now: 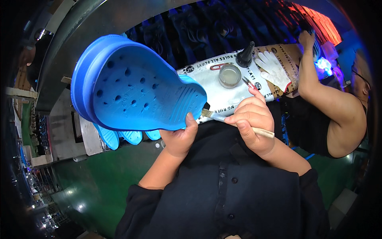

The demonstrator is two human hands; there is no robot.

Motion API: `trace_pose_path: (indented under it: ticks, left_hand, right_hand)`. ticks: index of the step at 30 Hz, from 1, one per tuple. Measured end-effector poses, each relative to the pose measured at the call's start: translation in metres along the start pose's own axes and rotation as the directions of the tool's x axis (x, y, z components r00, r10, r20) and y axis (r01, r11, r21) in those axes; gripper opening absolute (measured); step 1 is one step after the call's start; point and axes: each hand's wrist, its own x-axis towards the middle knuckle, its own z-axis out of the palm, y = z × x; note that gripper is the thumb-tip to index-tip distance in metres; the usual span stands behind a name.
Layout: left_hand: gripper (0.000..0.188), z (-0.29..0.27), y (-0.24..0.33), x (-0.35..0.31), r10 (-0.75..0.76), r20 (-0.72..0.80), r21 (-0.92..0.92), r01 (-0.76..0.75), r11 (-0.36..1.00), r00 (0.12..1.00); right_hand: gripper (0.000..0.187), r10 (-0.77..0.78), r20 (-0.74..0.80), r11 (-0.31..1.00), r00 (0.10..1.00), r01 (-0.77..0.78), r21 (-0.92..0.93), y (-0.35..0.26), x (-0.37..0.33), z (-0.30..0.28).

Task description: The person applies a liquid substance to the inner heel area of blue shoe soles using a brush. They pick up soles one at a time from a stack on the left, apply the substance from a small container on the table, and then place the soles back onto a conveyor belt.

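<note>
My left hand point(180, 137) grips a large blue foam clog point(131, 87) at its narrow end, thumb on top and the other fingers hidden beneath. Small holes dot the broad end, and ridges cross the part near my thumb. Between the fingers and thumb of my right hand point(254, 123) is a brush point(264, 132) with a pale wooden handle. Its bristles meet or nearly meet the clog's narrow edge, right beside my left thumb. Just beyond my right hand, a clear round jar point(230, 76) of cloudy liquid stands on printed white wrapping point(207, 89).
A black nozzle bottle point(245, 55), a white glove point(273, 68), red-handled snips point(249, 83) and a red tool point(221, 66) lie around the jar. More blue shoe parts point(131, 137) lie under the clog. At right, a co-worker's bare arm point(318, 93) reaches toward the far side.
</note>
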Motion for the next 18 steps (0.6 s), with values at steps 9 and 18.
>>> trace_pose_path:
  ticks: [9, 18]
  left_hand:
    - [0.027, 0.0, 0.002, -0.002, -0.078, -0.016, 0.003, 0.078, 0.997, 0.997]
    - [0.039, 0.003, 0.009, 0.005, -0.114, -0.026, -0.007, 0.114, 0.993, 0.993]
  right_hand:
    - [0.026, 0.098, -0.127, 0.974, 0.987, -0.069, 0.218, 0.009, -0.003, 0.001]
    - [0.034, 0.176, -0.101, 0.97, 0.979, -0.156, 0.186, 0.008, -0.005, 0.0]
